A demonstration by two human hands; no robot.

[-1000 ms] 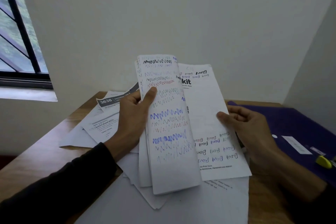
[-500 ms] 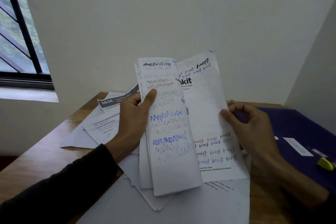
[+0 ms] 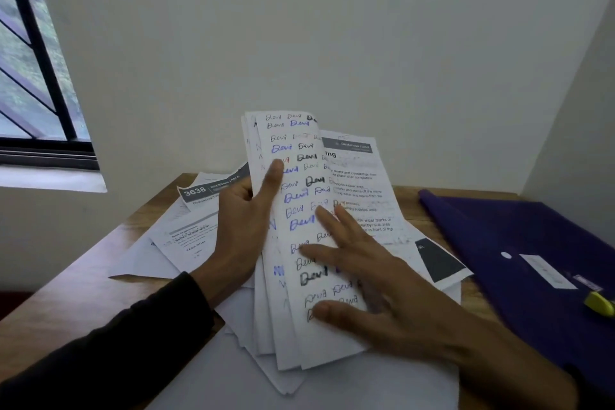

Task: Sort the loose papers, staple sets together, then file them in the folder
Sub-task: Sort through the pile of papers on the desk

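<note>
**Your left hand grips the sheaf, your right hand lies flat on its top page**

Your left hand (image 3: 243, 226) holds a sheaf of papers (image 3: 299, 319) upright and tilted a little away from you, above the middle of the wooden table (image 3: 76, 289). Its thumb presses across the front of the top sheet and its fingers curl behind the sheaf's left edge. That top sheet is covered with one handwritten word repeated in black, blue and red ink.

Your right hand (image 3: 376, 283) rests open on the same page, fingers straight and spread, the thumb near the sheet's lower edge. It grips nothing.

Behind the sheaf, to its right, a printed instruction sheet (image 3: 366, 196) with a dark header bar shows, and a black block at its lower right corner.

More loose papers (image 3: 186, 240) lie fanned on the table towards its left and far edges, one with a grey banner reading 3638 (image 3: 196, 191). A large blank sheet (image 3: 233, 376) lies at the near edge, under the sheaf's lower end.

The purple folder (image 3: 519, 243) lies closed along the table's right edge, well apart from both your hands, with a white label on its cover. A yellow object (image 3: 599, 304) sits on the folder near the right edge of the view; it is too cut off to name.

A barred window (image 3: 36, 76) sits in the wall on the left.
</note>
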